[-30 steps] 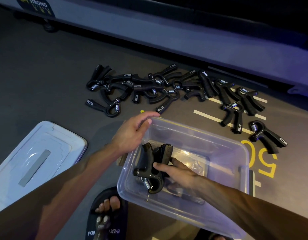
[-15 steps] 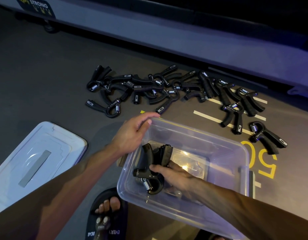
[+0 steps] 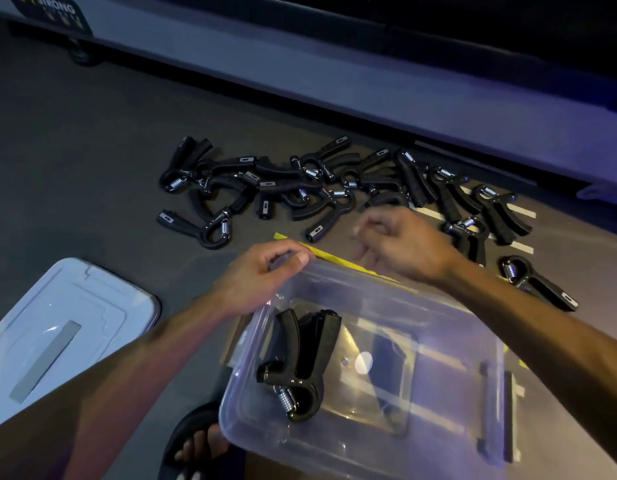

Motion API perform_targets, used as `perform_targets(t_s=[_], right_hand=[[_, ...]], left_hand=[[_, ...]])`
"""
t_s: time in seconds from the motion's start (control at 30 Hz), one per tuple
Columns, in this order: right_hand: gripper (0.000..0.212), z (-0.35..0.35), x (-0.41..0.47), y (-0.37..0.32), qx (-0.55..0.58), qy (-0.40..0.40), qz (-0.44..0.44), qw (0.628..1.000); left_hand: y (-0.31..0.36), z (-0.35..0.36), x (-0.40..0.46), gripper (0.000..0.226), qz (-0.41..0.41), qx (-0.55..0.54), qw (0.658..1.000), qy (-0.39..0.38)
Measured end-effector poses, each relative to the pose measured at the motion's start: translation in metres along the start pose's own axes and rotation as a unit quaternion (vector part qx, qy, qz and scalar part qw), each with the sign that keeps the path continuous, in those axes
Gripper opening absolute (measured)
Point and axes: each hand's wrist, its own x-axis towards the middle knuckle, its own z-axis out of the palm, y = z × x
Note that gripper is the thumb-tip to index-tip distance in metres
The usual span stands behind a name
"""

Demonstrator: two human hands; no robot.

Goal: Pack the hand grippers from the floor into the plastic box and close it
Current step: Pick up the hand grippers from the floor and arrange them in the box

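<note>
Floor (image 3: 92, 140) of dark grey matting carries everything, with pale and yellow painted lines on its right side and a long grey machine base (image 3: 334, 77) along its far edge. Near its left edge lies the pale box lid (image 3: 61, 327), off the box. At the near edge the clear plastic box (image 3: 438, 427) stands open, and one black hand gripper (image 3: 300, 362) leans in its left end, spring downward. A second ago the right hand was inside the box on that gripper; now the right hand (image 3: 407, 247) has left it and hovers beyond the far rim, empty, fingers loosely curled and blurred. The left hand (image 3: 258, 275) stays pinching the box's far left corner, as before. Scattered hand grippers (image 3: 300, 185) lie in a loose row across the far floor, unchanged. A sandalled foot (image 3: 196, 445) shows at the near edge.
</note>
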Motion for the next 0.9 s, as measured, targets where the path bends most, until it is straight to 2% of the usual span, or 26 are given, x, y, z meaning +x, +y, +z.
perform_targets(t_s=[0.07,0.17,0.33,0.43,0.53,0.73,0.8,0.9], right_hand=[[0.019,0.002,0.046,0.008,-0.077,-0.02,0.015,0.997],[0.038,0.011,0.098,0.023,-0.224,-0.055,0.04,0.972],[0.057,0.037,0.144,0.047,-0.293,-0.13,0.065,0.945],[0.052,0.049,0.158,0.059,-0.251,-0.104,0.077,0.959],[0.032,0.06,0.163,0.068,-0.235,-0.057,0.076,0.967],[0.011,0.045,0.138,0.071,-0.05,0.0,0.115,0.992],[0.008,0.032,0.116,0.063,0.022,0.017,0.092,0.995],[0.008,0.015,0.074,0.047,0.081,0.034,0.004,0.996]], left_hand=[[-0.001,0.0,0.004,0.031,-0.004,-0.016,1.0,-0.015],[-0.007,0.0,0.007,0.034,-0.005,-0.021,0.999,-0.026],[-0.012,0.002,0.009,0.032,-0.006,-0.035,0.999,-0.025],[-0.014,0.001,0.009,0.032,-0.014,-0.032,0.999,-0.027],[-0.014,0.0,0.009,0.033,-0.017,-0.028,0.999,-0.028],[-0.004,-0.003,0.008,0.029,-0.024,-0.043,0.998,-0.036],[0.004,-0.006,0.008,0.028,-0.031,-0.037,0.998,-0.033],[0.018,-0.012,0.011,0.023,-0.033,-0.013,0.998,0.048]])
